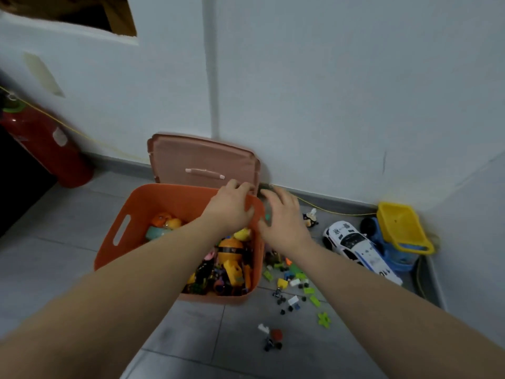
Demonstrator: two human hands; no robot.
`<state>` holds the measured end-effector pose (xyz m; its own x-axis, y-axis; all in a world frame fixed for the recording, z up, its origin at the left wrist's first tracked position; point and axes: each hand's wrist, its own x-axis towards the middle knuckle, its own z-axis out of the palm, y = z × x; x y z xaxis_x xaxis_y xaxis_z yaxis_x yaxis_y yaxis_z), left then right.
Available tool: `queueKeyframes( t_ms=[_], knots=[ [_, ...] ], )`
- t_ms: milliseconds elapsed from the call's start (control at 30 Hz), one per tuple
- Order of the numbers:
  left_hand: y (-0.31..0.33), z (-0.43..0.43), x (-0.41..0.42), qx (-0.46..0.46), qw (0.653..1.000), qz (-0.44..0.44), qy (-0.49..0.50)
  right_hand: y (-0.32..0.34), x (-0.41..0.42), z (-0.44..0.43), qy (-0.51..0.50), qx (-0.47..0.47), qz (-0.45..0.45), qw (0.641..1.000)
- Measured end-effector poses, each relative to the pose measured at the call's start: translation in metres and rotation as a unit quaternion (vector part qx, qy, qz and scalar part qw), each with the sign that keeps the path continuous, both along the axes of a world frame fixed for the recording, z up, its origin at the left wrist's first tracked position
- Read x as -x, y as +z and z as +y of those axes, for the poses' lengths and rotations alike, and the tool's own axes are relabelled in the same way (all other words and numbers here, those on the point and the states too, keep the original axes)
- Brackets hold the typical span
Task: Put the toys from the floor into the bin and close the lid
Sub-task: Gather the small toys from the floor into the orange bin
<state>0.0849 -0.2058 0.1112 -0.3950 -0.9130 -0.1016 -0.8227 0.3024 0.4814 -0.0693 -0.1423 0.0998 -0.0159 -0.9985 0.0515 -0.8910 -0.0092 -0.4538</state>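
Note:
The orange bin (142,214) stands on the grey floor, holding several toys. Its pink lid (202,160) leans upright on the wall behind it. My left hand (229,206) lies over the bin's far right corner, fingers curled over the rim and thumb on the inside. My right hand (282,218) hovers just right of that corner, fingers curved. A dark piece shows at its fingertips and a teal bit by its thumb; I cannot tell whether it holds them. On the floor are a white police car (355,248), a yellow and blue dump truck (399,228), a small figure (310,218) and several small bricks (295,283).
The white wall runs close behind the bin, with a corner at the right past the truck. A red cylinder (52,146) stands at the left by the wall. A thin yellow cord (336,213) runs along the skirting. More loose pieces (273,339) lie nearer to me.

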Motion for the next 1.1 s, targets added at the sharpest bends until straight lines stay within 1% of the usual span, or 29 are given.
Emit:
queueKeyframes(
  t_ms=[100, 233, 300, 367, 433, 500, 600, 733, 800, 900, 1100],
  knots=[
    [-0.006, 0.012, 0.049, 0.001, 0.999, 0.016, -0.037, -0.014, 0.04, 0.015, -0.027, -0.01, 0.003, 1.0],
    [-0.023, 0.03, 0.099, -0.007, 0.998, 0.026, -0.064, -0.04, 0.085, 0.04, -0.052, -0.059, 0.026, 0.997],
    [-0.038, 0.039, 0.114, -0.022, 0.998, 0.012, -0.062, -0.056, 0.101, 0.055, -0.066, -0.082, 0.034, 0.994],
    [-0.051, 0.048, 0.126, -0.043, 0.997, -0.019, -0.065, -0.071, 0.115, 0.069, -0.072, -0.114, 0.051, 0.99],
    [-0.066, 0.057, 0.133, -0.06, 0.995, -0.042, -0.074, -0.087, 0.127, 0.082, -0.059, -0.151, 0.085, 0.983],
    [-0.082, 0.065, 0.135, -0.061, 0.995, -0.033, -0.068, -0.101, 0.137, 0.095, -0.042, -0.18, 0.101, 0.978],
    [-0.11, 0.08, 0.132, -0.056, 0.998, -0.015, -0.034, -0.124, 0.148, 0.117, -0.017, -0.211, 0.117, 0.97],
    [-0.146, 0.098, 0.132, -0.057, 0.996, -0.068, 0.0, -0.154, 0.166, 0.138, 0.025, -0.25, 0.16, 0.955],
    [-0.165, 0.104, 0.135, -0.078, 0.994, -0.068, 0.029, -0.168, 0.175, 0.147, 0.066, -0.278, 0.193, 0.939],
    [-0.188, 0.112, 0.137, -0.083, 0.994, -0.049, 0.058, -0.192, 0.188, 0.159, 0.119, -0.286, 0.223, 0.924],
    [-0.216, 0.101, 0.132, -0.064, 0.993, -0.049, 0.085, -0.22, 0.204, 0.15, 0.153, -0.222, 0.222, 0.937]
  ],
)
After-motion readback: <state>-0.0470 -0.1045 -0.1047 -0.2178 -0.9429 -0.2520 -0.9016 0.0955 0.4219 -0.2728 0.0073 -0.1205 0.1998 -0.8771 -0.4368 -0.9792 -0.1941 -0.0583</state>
